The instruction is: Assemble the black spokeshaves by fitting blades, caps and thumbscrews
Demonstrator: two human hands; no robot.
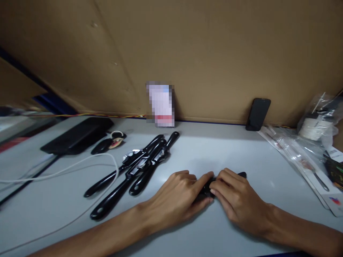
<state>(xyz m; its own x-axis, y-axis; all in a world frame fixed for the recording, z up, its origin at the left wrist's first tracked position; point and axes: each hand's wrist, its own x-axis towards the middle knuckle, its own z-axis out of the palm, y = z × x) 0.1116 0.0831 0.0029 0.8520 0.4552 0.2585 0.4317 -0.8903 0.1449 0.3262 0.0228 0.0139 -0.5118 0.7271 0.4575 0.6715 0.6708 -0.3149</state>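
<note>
Both hands meet over one black-handled tool [206, 188] at the front centre of the table. My left hand [187, 192] is closed round its left part, thumb and fingers pressed on it. My right hand [235, 198] grips its middle with bent fingers, and a black handle end sticks out beyond the knuckles. The fingers hide most of the tool. To the left of my hands, several similar black tools [115, 196] with shiny metal middles lie in a loose, slanted pile.
A black box-like device [79, 137] with cables, keys [108, 143] and a white cable [117, 167] lie at left. A blurred-out upright screen [163, 107] and a dark phone [258, 114] lean on the brown wall. Packaged items [302, 162] and plastic bags are at right.
</note>
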